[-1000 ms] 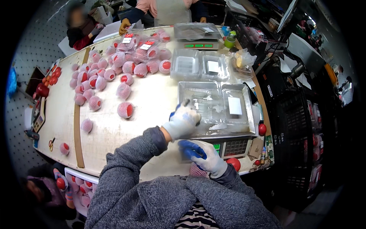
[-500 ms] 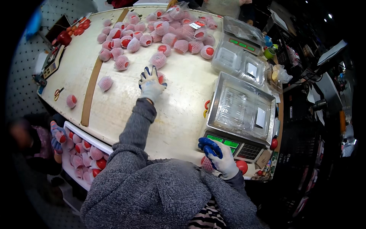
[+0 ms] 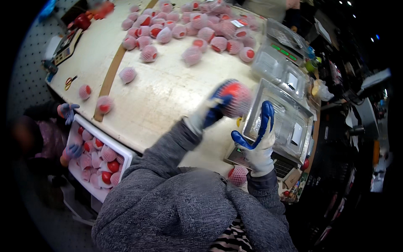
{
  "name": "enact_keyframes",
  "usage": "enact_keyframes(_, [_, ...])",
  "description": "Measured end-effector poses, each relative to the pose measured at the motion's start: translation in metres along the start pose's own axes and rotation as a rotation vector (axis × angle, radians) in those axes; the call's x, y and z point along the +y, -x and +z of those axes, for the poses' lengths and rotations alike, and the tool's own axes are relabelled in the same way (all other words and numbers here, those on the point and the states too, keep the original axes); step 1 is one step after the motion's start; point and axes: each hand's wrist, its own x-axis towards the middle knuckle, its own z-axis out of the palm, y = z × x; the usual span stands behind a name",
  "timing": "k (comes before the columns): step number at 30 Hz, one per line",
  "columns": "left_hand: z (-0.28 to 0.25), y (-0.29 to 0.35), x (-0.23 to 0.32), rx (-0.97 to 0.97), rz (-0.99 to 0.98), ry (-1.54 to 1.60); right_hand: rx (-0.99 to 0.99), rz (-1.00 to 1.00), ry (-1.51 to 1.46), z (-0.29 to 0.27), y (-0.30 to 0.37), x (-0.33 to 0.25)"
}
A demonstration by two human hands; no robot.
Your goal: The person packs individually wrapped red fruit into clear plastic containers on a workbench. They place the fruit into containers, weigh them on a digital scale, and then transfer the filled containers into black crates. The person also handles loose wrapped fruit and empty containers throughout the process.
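Note:
My left hand (image 3: 212, 109), in a white and blue glove, grips a red fruit in pink foam netting (image 3: 235, 98) and holds it in the air just left of a clear plastic tray (image 3: 289, 115). That tray sits on a weighing scale (image 3: 279, 161). My right hand (image 3: 256, 140), gloved the same way, is raised with fingers spread beside the tray's near left corner and holds nothing. Both sleeves are grey. The left hand and fruit are blurred by motion.
Several netted fruits (image 3: 191, 31) lie across the far side of the pale table (image 3: 163, 96). More clear trays (image 3: 277, 69) stand at the back right. A white crate of fruit (image 3: 98, 157) sits at the lower left, with another person's gloved hands (image 3: 67, 111) at it. One netted fruit (image 3: 238, 175) lies by the scale.
My left hand took a netted fruit from the middle of the table and carried it right toward the tray. My right hand rose from the scale's front edge and opened.

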Motion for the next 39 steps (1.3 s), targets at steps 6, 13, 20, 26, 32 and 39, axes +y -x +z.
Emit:
enact_keyframes(6, [0.07,0.028,-0.019,-0.286,-0.149,-0.278,0.172,0.411,-0.649,-0.022,-0.004,0.003])
enact_keyframes(13, [0.014,0.063,-0.021,0.308,-0.131,-0.719,0.054,0.891,-0.892,-0.045,0.014,0.119])
enact_keyframes(20, [-0.062,0.106,-0.041,0.445,-0.273,-2.15,-0.515,0.301,-0.353,-0.05,0.032,0.177])
enact_keyframes(26, [-0.084,0.114,-0.066,0.477,-0.312,-2.392,-0.371,0.63,0.348,-0.065,0.011,0.097])
enact_keyframes(32, [-0.087,0.114,-0.074,0.484,-0.246,-2.553,0.051,0.76,-0.309,-0.088,0.066,0.094])
enact_keyframes(39, [-0.088,0.111,-0.077,0.479,-0.266,-2.589,0.282,0.996,-0.675,-0.108,0.094,0.098])
